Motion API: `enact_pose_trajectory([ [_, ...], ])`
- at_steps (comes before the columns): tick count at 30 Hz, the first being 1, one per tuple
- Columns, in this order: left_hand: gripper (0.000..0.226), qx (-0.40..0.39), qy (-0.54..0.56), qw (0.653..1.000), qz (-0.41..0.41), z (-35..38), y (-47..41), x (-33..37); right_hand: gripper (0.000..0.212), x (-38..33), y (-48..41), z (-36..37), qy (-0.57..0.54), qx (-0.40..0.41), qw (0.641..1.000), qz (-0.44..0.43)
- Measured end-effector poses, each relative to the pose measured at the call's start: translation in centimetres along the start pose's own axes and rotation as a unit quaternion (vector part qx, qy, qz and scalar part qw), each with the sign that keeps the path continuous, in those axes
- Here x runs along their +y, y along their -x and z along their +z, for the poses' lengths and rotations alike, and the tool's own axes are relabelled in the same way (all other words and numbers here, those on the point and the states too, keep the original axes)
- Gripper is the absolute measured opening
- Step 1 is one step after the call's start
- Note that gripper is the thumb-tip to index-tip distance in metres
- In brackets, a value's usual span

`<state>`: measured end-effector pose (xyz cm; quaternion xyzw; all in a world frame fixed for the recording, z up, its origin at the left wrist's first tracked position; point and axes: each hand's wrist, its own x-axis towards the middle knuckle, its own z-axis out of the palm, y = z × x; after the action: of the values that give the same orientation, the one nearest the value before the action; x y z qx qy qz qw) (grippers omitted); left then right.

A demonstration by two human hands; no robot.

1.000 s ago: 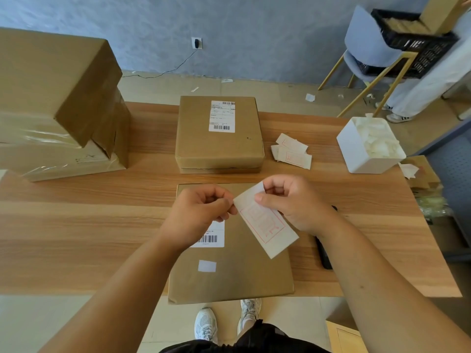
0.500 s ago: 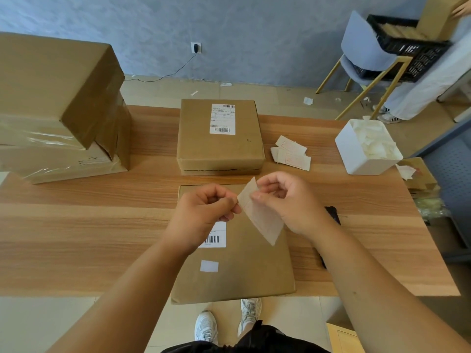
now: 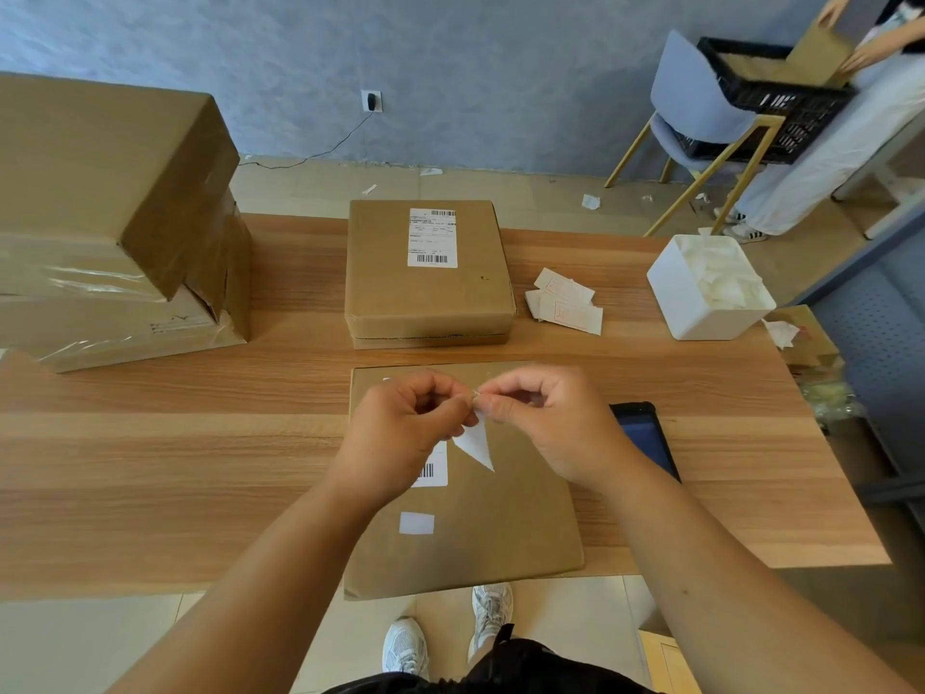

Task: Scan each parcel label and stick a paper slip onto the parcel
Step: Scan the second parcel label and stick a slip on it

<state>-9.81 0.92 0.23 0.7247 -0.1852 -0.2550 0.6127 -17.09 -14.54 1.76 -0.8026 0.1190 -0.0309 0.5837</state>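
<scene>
Above the flat brown cardboard parcel (image 3: 480,518) at the near edge of the wooden surface (image 3: 175,468), the left hand (image 3: 400,433) and right hand (image 3: 555,418) meet. Each grip is pinched on the top of a small white paper slip (image 3: 475,445), which hangs over the parcel beside its barcode label (image 3: 433,470).
</scene>
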Motion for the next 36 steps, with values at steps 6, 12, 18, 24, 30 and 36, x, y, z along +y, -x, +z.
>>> enact_pose_trajectory([
  [6,0.015,0.007,0.039,0.999,-0.011,-0.3,0.4,-0.3,0.013,0.7,0.3,1.0,-0.071,0.042,0.993,0.081],
  [12,0.018,0.1,0.09,0.988,-0.073,-0.6,0.2,-1.3,0.015,2.4,0.6,1.0,-0.208,0.169,0.944,0.195],
  [18,0.022,0.185,0.121,0.968,-0.12,-0.7,-0.6,-2.8,0.007,4.6,1.2,-0.9,-0.311,0.306,0.859,0.269],
  [24,0.006,0.22,0.039,0.967,-0.121,-0.4,-1.4,-3.4,0.01,6.7,2.1,-4.0,-0.256,0.429,0.824,0.269],
  [30,0.007,0.126,-0.105,0.981,-0.103,1.7,-3.7,-2.8,0.011,7.6,2.9,-8.7,0.069,0.381,0.905,0.176],
  [36,0.015,0.055,-0.184,0.979,-0.076,7.9,-7.8,-2.1,0.01,10.3,2.1,-15.7,0.271,0.221,0.919,0.18],
])
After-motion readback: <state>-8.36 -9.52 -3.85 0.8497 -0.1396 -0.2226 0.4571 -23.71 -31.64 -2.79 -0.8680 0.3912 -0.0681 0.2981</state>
